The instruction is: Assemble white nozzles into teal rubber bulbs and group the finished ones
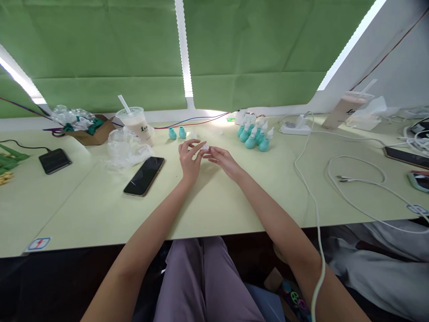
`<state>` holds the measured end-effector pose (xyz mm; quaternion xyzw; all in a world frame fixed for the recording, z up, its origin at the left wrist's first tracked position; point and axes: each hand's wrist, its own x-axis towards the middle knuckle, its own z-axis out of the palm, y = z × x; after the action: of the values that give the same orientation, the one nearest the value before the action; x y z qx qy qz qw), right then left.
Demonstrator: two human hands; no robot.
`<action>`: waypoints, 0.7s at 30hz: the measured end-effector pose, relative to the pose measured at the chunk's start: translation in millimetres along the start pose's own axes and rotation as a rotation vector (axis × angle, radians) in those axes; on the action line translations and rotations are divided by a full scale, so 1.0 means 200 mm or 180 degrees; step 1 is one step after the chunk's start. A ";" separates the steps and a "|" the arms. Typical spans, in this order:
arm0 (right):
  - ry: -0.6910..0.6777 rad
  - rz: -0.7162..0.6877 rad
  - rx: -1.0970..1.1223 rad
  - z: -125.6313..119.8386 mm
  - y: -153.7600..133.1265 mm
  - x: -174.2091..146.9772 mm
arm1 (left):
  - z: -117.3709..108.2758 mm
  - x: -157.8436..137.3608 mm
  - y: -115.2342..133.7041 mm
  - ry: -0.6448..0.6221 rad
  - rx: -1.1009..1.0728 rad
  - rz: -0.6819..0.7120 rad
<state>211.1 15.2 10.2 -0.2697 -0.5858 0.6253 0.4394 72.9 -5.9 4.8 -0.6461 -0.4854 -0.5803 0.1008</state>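
Observation:
Over the middle of the table [214, 201], my left hand [190, 161] pinches a small white translucent piece [205, 146] between its fingertips. My right hand [225, 162] meets it from the right, its fingers drawn together at the same piece. The exact shape of the piece is partly hidden by the fingers. Just behind my left hand stand two open turquoise bulbs, one [172, 133] beside the other [182, 132]. Farther right is a cluster of several turquoise bulbs [264, 144] with pointed, clear white tips. Small clear pieces [192, 134] lie near the two bulbs.
To the left are a black phone [144, 176], a crumpled plastic bag [125, 150], a drink cup [136, 123], a cardboard box [95, 134] and a black device [55, 161]. On the right, a white cable [306, 179] runs from a power strip [295, 129]. Another person's leg [378, 268] shows there.

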 end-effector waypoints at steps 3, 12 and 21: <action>-0.0165 0.0041 0.0189 0.01 0.03 0.00 | 0.00 -0.01 0.00 -0.0183 0.0035 0.0059; 0.0234 0.0201 0.0138 -0.07 0.09 0.04 | 0.02 -0.02 -0.05 -0.0748 0.0169 -0.0038; 0.1321 -0.0097 -0.1992 -0.12 0.12 0.09 | 0.03 -0.03 -0.13 -0.1067 0.0748 -0.0523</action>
<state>218.2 43.7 -13.8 -0.5032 -0.6509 0.3415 0.4543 58.2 8.5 -12.5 -0.6756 -0.6106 -0.4106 0.0457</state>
